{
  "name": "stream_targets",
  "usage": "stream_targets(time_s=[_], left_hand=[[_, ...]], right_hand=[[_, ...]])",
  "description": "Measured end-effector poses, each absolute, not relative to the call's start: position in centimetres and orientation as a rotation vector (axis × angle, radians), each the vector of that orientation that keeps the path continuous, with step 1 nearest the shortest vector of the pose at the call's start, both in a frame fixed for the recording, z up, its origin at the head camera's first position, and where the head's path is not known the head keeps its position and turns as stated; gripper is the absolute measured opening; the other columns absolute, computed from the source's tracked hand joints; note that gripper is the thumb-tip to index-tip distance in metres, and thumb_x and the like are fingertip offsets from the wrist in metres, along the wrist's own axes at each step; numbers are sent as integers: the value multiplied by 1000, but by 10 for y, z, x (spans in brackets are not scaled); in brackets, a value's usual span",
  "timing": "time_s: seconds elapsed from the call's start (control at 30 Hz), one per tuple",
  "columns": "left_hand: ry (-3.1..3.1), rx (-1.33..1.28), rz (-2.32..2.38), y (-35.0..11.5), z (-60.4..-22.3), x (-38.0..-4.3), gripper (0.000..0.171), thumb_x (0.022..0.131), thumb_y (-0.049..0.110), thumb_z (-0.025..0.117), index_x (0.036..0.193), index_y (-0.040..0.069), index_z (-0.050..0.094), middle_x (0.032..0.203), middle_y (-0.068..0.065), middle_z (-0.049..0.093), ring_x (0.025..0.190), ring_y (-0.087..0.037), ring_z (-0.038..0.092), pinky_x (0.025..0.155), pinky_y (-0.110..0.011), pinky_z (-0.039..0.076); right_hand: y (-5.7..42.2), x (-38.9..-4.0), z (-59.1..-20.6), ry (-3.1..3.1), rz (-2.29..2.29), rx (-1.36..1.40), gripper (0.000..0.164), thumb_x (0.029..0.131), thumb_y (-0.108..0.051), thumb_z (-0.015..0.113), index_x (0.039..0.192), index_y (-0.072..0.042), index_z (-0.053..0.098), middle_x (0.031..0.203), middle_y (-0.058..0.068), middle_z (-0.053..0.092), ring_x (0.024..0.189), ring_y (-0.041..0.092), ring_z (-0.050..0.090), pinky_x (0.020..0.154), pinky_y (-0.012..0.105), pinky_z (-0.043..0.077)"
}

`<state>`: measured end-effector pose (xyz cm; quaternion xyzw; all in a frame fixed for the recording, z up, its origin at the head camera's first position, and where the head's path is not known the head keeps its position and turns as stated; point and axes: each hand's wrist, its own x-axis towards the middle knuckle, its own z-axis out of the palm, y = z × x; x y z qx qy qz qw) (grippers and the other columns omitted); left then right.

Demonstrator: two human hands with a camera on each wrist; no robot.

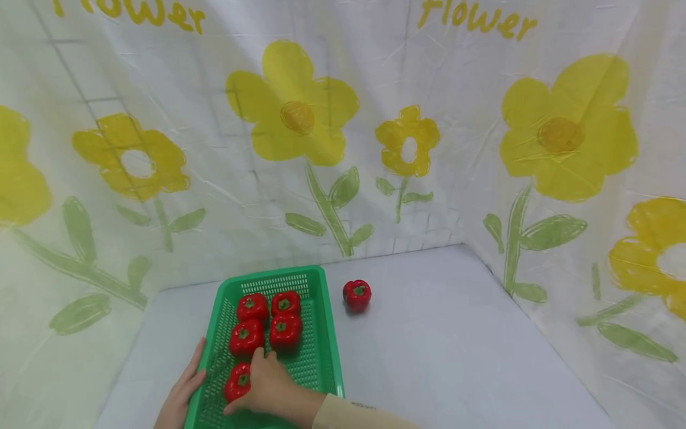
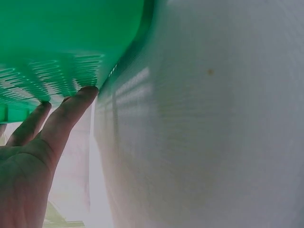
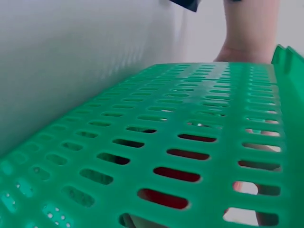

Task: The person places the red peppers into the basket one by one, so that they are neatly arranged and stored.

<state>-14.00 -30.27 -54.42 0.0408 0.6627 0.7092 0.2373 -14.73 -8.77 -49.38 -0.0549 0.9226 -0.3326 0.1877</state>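
Observation:
A green plastic basket (image 1: 329,333) with slotted walls stands on the table. Inside its far half, several red bell peppers (image 1: 285,331) sit with their green stems up. My right hand (image 1: 270,384) reaches over the near part of the basket, its thumb and fingers curved round another red bell pepper (image 1: 236,384) there. Against the outside of the basket's left wall rests my left hand (image 1: 182,387); its fingers (image 2: 69,114) lie extended along the slots in the left wrist view. The right wrist view looks through the slotted wall (image 3: 156,128), with red showing behind it.
One more red bell pepper (image 1: 356,296) lies on the white tabletop (image 1: 429,333), right of the basket. A white curtain (image 1: 214,179) printed with yellow flowers hangs behind and along the sides of the table.

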Motion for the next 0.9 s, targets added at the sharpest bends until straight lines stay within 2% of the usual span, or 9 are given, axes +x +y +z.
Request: stream_targets(time_s=[0.3, 0.43, 0.6, 0.73, 0.9], left_hand=[[1826, 26, 1898, -304, -543, -140, 59, 108, 55, 25, 153, 58, -13, 158, 22, 6, 117, 9, 49, 108, -50, 46], [1731, 119, 1914, -306, -543, -141, 57, 108, 54, 22, 149, 60, -17, 155, 28, 5, 119, 12, 49, 109, -48, 45], [1707, 163, 1918, -305, -541, -142, 57, 109, 52, 21, 149, 60, -19, 155, 32, 0, 121, 15, 47, 109, -45, 45], [1795, 110, 1920, -302, -541, -141, 57, 109, 51, 22, 152, 56, -16, 163, 22, -9, 119, 16, 48, 107, -46, 47], [1903, 25, 1928, -299, -543, -139, 59, 109, 50, 26, 156, 52, -9, 167, 10, -6, 115, 17, 48, 105, -49, 48]], right_hand=[[-89, -145, -494, 2600, -912, -192, 110, 61, -60, 92, 148, -13, 43, 139, 10, 58, 122, 28, 60, 89, 53, 58], [-87, -144, -490, 2614, -929, -222, 106, 63, -58, 92, 146, -13, 44, 139, 10, 57, 122, 28, 59, 90, 51, 58], [-82, -142, -488, 2646, -927, -253, 101, 63, -60, 91, 141, -13, 46, 128, 6, 59, 111, 23, 61, 87, 45, 59], [-77, -139, -486, 2663, -943, -276, 100, 63, -62, 90, 139, -15, 47, 124, 4, 58, 105, 20, 60, 83, 43, 60], [-68, -137, -481, 2658, -981, -305, 92, 65, -60, 90, 136, -17, 48, 117, 2, 58, 98, 18, 59, 79, 41, 60]])
